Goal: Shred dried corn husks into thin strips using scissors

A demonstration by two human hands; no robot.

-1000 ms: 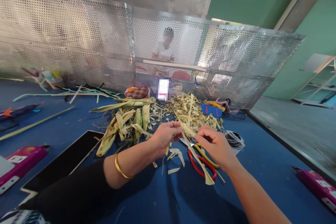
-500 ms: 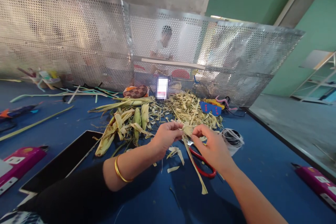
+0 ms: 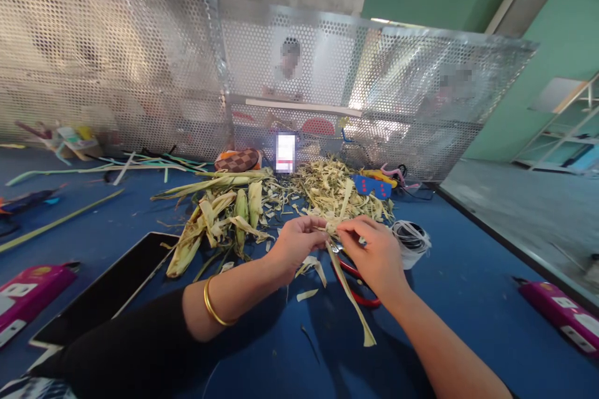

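My left hand [image 3: 299,244] and my right hand [image 3: 373,251] meet over the blue table, fingertips almost touching. Both pinch a pale corn husk strip [image 3: 350,296], whose long tail hangs down toward me. Another stretch of husk stands up above my fingers; whether it is one piece I cannot tell. Red-handled scissors [image 3: 362,299] lie beneath my right hand, which partly covers them. Beyond my hands spreads a heap of shredded husk [image 3: 327,187]. Larger corn husks [image 3: 210,218] lie left of it. Small husk scraps [image 3: 307,295] are scattered below my left hand.
A roll of white cord [image 3: 410,240] stands right of my right hand. A dark flat tablet-like panel [image 3: 110,283] lies at left. Magenta power strips [image 3: 35,293] sit at both sides. A lit phone [image 3: 285,153] stands before a perforated metal screen [image 3: 163,75], with people behind it.
My right hand has shifted slightly left, its fingers closing nearer to my left fingertips. A husk end now stands up more clearly above them. The view has moved a little.
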